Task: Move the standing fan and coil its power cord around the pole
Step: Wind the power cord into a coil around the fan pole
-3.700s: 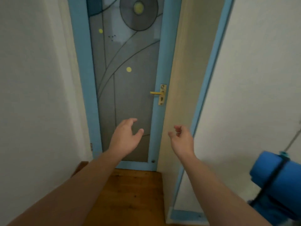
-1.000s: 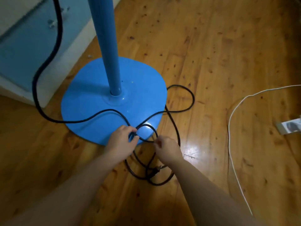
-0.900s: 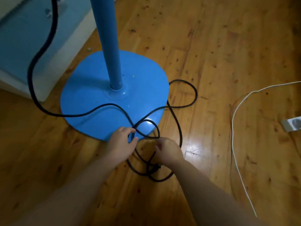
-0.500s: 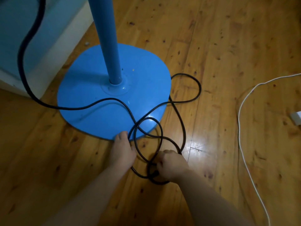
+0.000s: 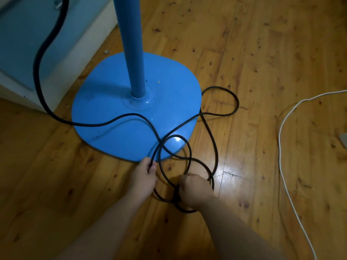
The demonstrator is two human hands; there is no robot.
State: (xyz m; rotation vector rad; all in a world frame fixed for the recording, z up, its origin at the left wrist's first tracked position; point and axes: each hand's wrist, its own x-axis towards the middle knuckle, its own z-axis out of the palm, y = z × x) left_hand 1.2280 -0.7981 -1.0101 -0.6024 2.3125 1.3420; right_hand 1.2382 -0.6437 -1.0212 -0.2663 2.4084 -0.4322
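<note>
The fan's pole (image 5: 131, 44) and base (image 5: 105, 113) are bright blue, its cord (image 5: 217, 147) black, on a knotty orange-brown wooden floor (image 5: 253, 53).

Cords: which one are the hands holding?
The black cord: both the left hand and right hand grip its loops by the blue fan base. The white cord lies untouched, off right.

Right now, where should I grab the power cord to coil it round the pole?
Probably take the power cord at its slack loops on the floor in front of the base, from above, as the left hand and right hand do.
</note>
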